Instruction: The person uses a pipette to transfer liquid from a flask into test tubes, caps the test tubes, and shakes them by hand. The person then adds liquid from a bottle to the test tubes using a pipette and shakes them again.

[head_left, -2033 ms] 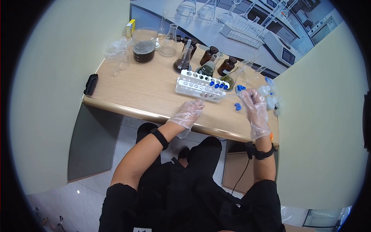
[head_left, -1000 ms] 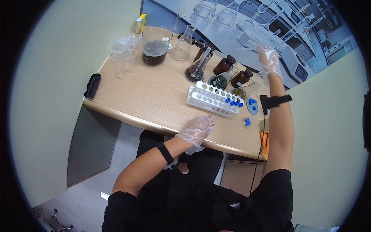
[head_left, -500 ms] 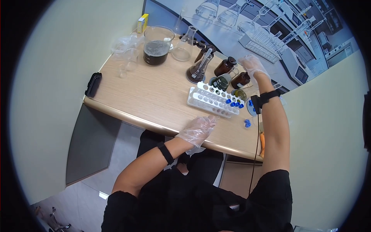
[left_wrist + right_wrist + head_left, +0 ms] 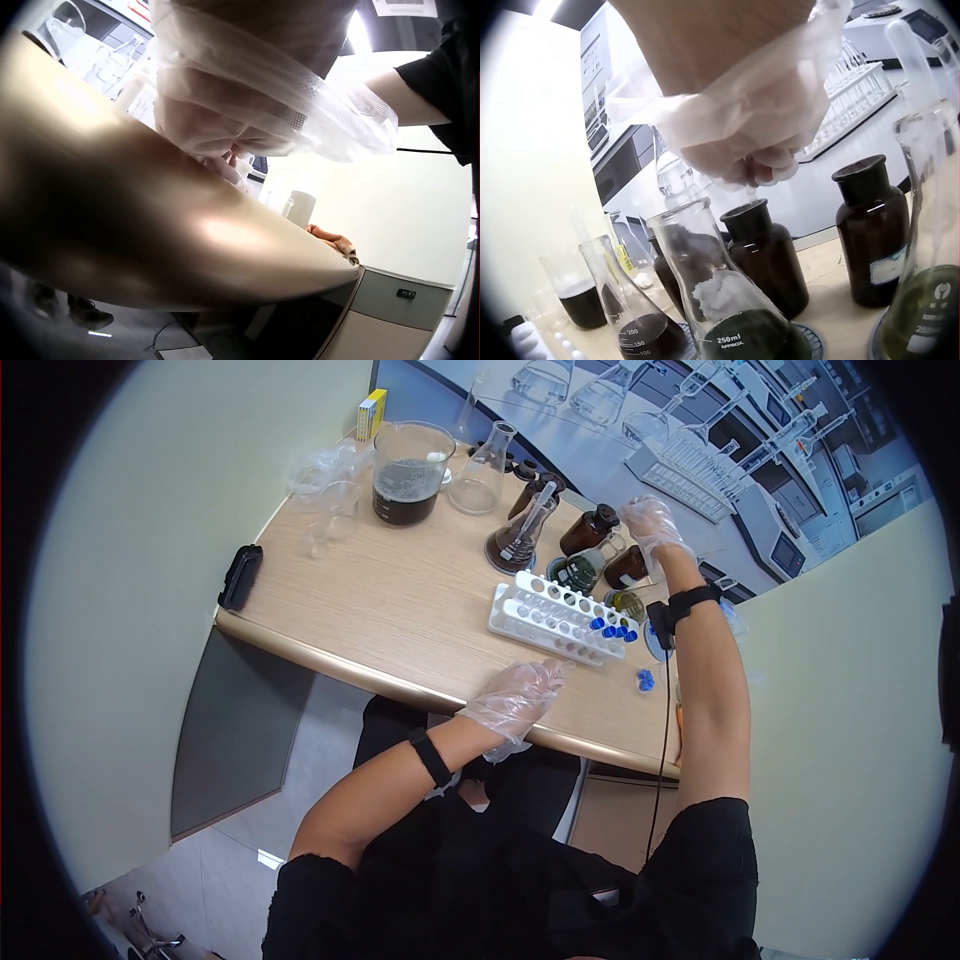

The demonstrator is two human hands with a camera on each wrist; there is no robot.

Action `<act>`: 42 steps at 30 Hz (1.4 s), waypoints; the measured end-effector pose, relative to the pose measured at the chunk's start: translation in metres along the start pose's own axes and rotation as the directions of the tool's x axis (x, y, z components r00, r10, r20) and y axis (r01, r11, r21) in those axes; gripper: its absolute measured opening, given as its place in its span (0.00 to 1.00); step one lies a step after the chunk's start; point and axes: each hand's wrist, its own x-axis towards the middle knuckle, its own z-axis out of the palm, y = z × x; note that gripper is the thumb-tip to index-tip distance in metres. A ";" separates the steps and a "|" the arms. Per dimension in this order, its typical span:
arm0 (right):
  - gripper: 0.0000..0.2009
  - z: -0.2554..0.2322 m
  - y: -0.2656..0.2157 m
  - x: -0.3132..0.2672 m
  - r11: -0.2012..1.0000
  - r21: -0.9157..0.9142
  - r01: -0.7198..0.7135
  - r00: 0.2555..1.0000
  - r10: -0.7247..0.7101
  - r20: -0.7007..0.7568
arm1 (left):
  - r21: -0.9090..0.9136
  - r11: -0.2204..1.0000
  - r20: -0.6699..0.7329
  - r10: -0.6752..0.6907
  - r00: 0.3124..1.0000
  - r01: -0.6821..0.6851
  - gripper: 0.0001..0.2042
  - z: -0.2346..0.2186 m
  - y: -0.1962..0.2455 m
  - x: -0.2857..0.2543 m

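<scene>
In a clear plastic glove, my right hand is raised at the back of the table, by the neck of a brown glass bottle. In the right wrist view its curled fingertips pinch a slim clear dropper, which reaches down to the bottle's open mouth. My gloved left hand stays over the front table edge, fingers curled round a clear test tube of which only the rim end shows. Just beyond it stands a white test tube rack with several blue-capped tubes.
Conical flasks with dark, green and yellow-green liquid crowd behind the rack. A second brown bottle is close to my right hand. A large beaker of dark liquid stands back left; loose blue caps lie right.
My right hand has left the left hand's tube, risen to the back right, then come left to the brown bottle. The left hand keeps its hold near the table's front edge.
</scene>
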 end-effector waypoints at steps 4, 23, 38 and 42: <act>0.13 0.001 -0.009 0.005 0.988 -0.020 -0.154 0.988 0.155 0.011 | 0.028 1.000 -0.005 0.009 1.000 -0.009 0.16 -0.004 0.003 0.000; 0.23 0.002 0.006 0.007 0.990 -0.129 -0.060 0.991 0.075 0.113 | 0.071 0.998 -0.002 -0.002 1.000 0.002 0.14 -0.003 0.004 0.000; 0.22 -0.010 -0.004 -0.007 0.995 -0.070 -0.070 0.997 0.067 -0.037 | 0.043 0.995 0.050 -0.097 0.994 0.095 0.15 -0.004 0.006 0.002; 0.21 -0.002 0.003 -0.002 0.963 0.157 -0.217 0.976 0.215 0.031 | 0.072 0.991 0.065 -0.121 0.990 0.117 0.16 -0.005 0.009 0.002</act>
